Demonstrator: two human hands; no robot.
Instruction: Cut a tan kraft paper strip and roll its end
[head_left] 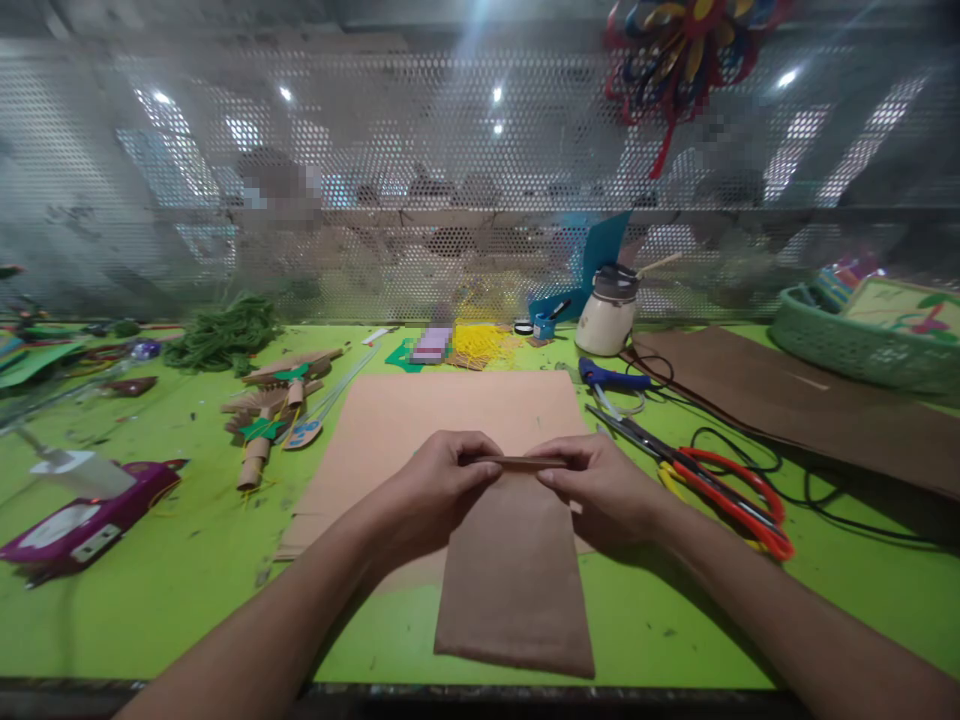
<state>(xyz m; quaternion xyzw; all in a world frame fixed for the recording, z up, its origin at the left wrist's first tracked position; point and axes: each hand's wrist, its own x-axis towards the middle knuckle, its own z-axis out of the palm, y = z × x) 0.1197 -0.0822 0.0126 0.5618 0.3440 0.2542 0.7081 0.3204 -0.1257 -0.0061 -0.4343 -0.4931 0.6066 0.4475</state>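
Observation:
Between my two hands is a strip of brown paper [517, 580], its far edge folded into a narrow band. My left hand [457, 475] pinches the left end of that fold, thumb on the near side. The right end is pinched by my right hand [581, 480] in the same way. The paper's near end hangs toward the table's front edge. Beneath and beyond my hands lies a stack of light tan paper sheets [390, 420]. Scissors with red handles [712, 490] lie to the right of my right hand, beside a blue-handled glue gun [611, 378].
A white jar [606, 315] with a stick in it stands at the back. At right are dark brown sheets [720, 380] and a green basket [840, 345]. Paper figures [259, 440], green strands [225, 332] and a purple power strip [82, 520] lie left. Black cable crosses the right side.

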